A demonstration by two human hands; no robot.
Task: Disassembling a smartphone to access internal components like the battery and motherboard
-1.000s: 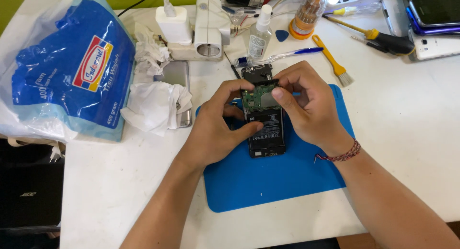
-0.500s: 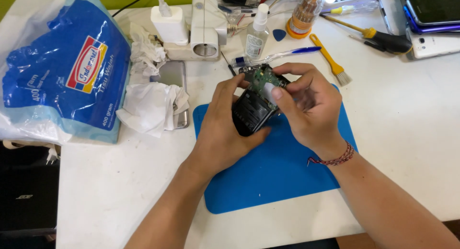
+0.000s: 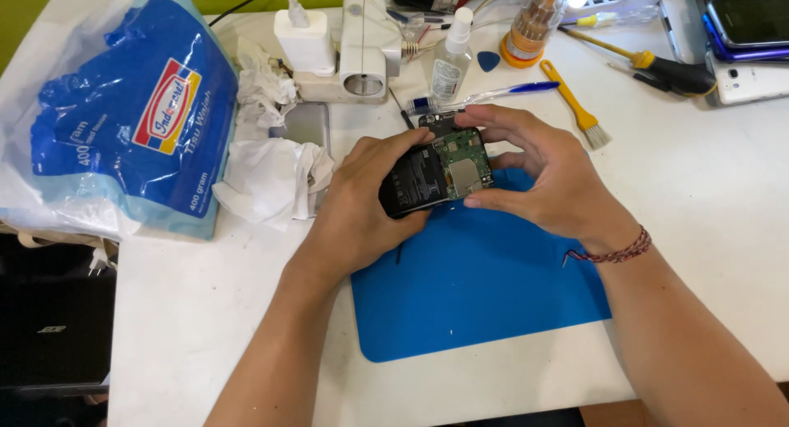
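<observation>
Phone (image 3: 436, 174), long axis left-right, tilted, clamped by left hand (image 3: 362, 205) and right hand (image 3: 546, 176).

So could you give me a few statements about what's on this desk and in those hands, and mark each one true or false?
1. Both hands hold the opened phone. True: the left hand and right hand grip it from either side.
2. The phone lies flat on the blue mat. False: it is lifted and tilted above the mat.
3. The yellow brush is in the right hand. False: it lies on the white table, untouched.
4. A blue plastic bag sits left of the crumpled tissue. True.
5. The phone's green circuit board shows. True.
</observation>
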